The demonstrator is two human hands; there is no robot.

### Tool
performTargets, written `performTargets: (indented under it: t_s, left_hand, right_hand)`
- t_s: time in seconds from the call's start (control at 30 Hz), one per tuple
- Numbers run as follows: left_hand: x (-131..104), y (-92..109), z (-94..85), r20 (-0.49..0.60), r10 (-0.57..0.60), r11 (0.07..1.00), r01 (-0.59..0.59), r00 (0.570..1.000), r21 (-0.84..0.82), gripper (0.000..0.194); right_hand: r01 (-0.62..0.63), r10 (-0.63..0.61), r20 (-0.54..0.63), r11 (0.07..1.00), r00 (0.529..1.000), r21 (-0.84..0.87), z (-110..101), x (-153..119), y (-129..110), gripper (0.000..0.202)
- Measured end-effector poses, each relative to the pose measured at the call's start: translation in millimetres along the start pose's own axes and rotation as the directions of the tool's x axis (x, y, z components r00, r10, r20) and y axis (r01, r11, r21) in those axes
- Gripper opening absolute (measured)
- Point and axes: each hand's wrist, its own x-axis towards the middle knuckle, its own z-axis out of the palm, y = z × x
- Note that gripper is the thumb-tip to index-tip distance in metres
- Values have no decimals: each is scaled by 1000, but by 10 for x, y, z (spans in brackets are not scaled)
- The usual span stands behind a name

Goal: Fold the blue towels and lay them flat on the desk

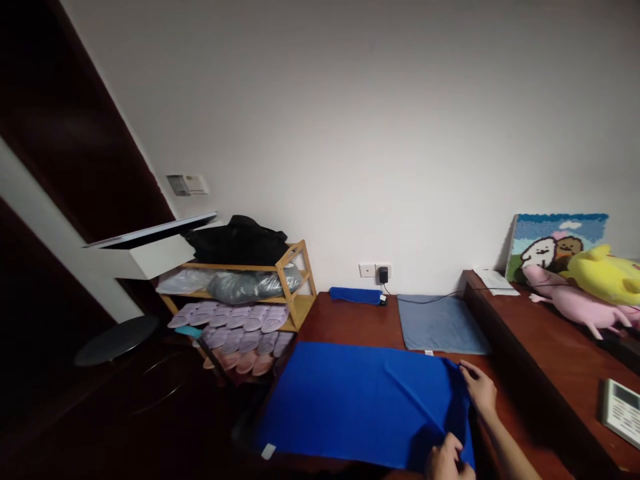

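Observation:
A bright blue towel (pixel 345 400) lies spread over the dark red wooden surface, with a white tag (pixel 269 452) at its near left corner. Its right end is lifted and creased where both hands have it. My right hand (pixel 481 390) pinches the far right corner between thumb and fingers. Closer to me, at the bottom of the view, my left hand (pixel 447 460) is closed on the near right part of the same edge; it is partly cut off by the frame. A long diagonal wrinkle runs across the cloth toward the left hand.
Behind lie a grey-blue towel (pixel 443 323) and a folded blue cloth (pixel 355 295) near a plugged-in black charger (pixel 383 274). A raised ledge (pixel 530 333) at right bears plush toys (pixel 575 303) and a remote-like device (pixel 623 410). Left stand a slipper rack (pixel 295 293) and round stool (pixel 117 339).

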Motion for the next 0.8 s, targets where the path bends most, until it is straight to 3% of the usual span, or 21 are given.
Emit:
performTargets:
  t_s: [0.1,0.23,0.33,0.43,0.53,0.63,0.8]
  left_hand:
    - [-138,65,-342,-159,-130,991,128,979,-26,14]
    - [-407,150,-1020,-213,-123,959,61,969,-276,20]
    - [-667,181,-1636,-287,-114,922,-6,951,-388,28]
    - [-957,134,-2249,-377,-118,939,-20,918,-343,36]
    - [-1260,-59,-2800,-456,-154,967,39,877,-251,43]
    - [-1555,-387,-3255,-520,-254,967,207,815,-148,45]
    - [-1886,-884,-3751,-554,-425,873,485,716,-42,28]
  right_hand:
    - [53,-55,44,997,997,51,140,-53,-469,70]
    - [183,-202,211,977,956,108,513,-68,-1115,65]
    - [269,-300,327,953,896,140,971,-121,-1619,54]
    - [349,-387,413,922,824,166,1560,-245,-2107,44]
    - [423,-449,511,889,733,176,2222,-463,-2522,35]
    - [502,-498,608,846,618,182,2882,-768,-2824,31]
    - [627,-524,739,758,424,178,3793,-1268,-3031,29]
